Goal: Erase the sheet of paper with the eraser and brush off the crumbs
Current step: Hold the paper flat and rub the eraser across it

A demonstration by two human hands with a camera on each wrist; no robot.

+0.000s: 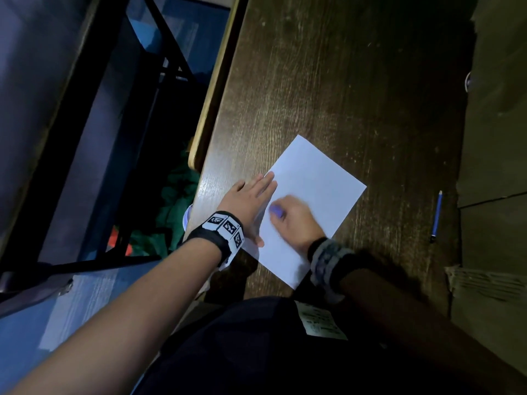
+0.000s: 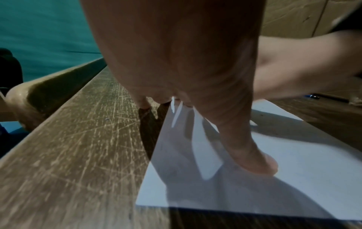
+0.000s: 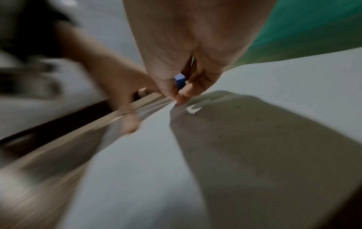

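A white sheet of paper (image 1: 310, 201) lies askew on the dark wooden desk (image 1: 342, 81). My left hand (image 1: 251, 201) lies flat with straight fingers along the sheet's left edge, its thumb (image 2: 252, 156) pressing on the paper (image 2: 254, 186). My right hand (image 1: 293, 218) is over the sheet's near middle, fingers curled round a small blue-purple eraser (image 1: 277, 211). In the right wrist view the eraser (image 3: 179, 82) shows between pinching fingers just above the paper (image 3: 137, 178); that picture and the right hand are blurred. No marks or crumbs are discernible on the sheet.
A blue pencil (image 1: 436, 216) lies on the desk to the right of the sheet. Brown cardboard (image 1: 496, 109) borders the desk on the right. The desk's left edge (image 1: 205, 121) drops to a dark frame, green cloth and floor below.
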